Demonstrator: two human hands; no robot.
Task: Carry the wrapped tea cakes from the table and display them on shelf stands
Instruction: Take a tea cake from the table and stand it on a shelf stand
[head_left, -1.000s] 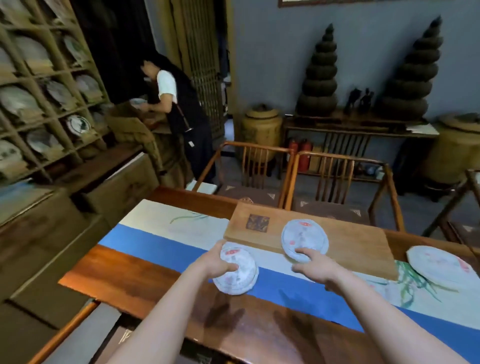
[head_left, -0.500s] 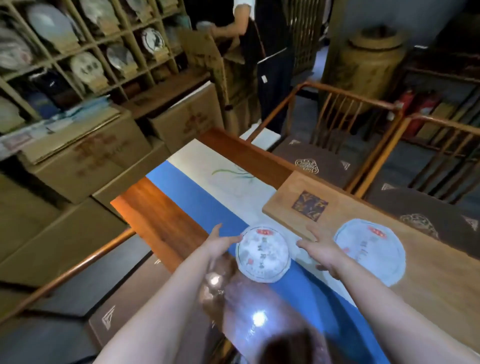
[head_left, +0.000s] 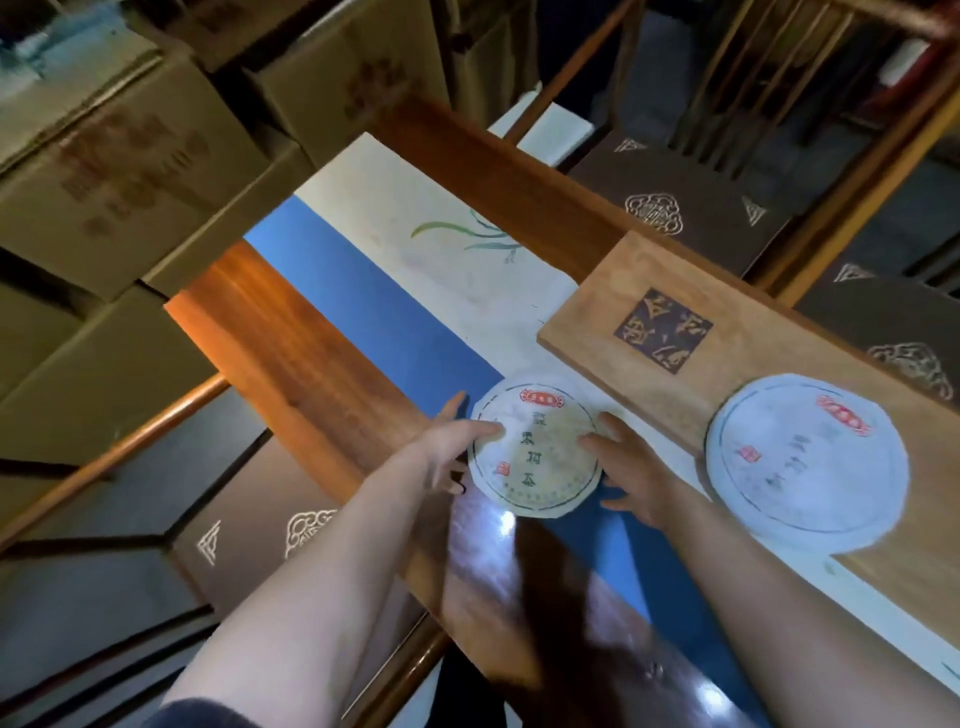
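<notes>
A round tea cake (head_left: 535, 447) in white paper, with a red label and dark characters, lies face up on the blue and white table runner (head_left: 374, 291). My left hand (head_left: 449, 441) grips its left edge, thumb on top. My right hand (head_left: 623, 467) grips its right edge, fingers curled under. A second wrapped tea cake (head_left: 805, 467) rests to the right, on a flat wooden box (head_left: 649, 374), and neither hand touches it.
The wooden table (head_left: 291, 332) ends at the left. Stacked cardboard boxes (head_left: 124, 171) stand beyond it. Wooden chairs with brown cushions (head_left: 675, 197) line the far side, and another chair seat (head_left: 249, 525) sits below the near left edge.
The view has tilted down and closer to the table. My right hand has come onto the cake's right edge, so both hands now hold it.
</notes>
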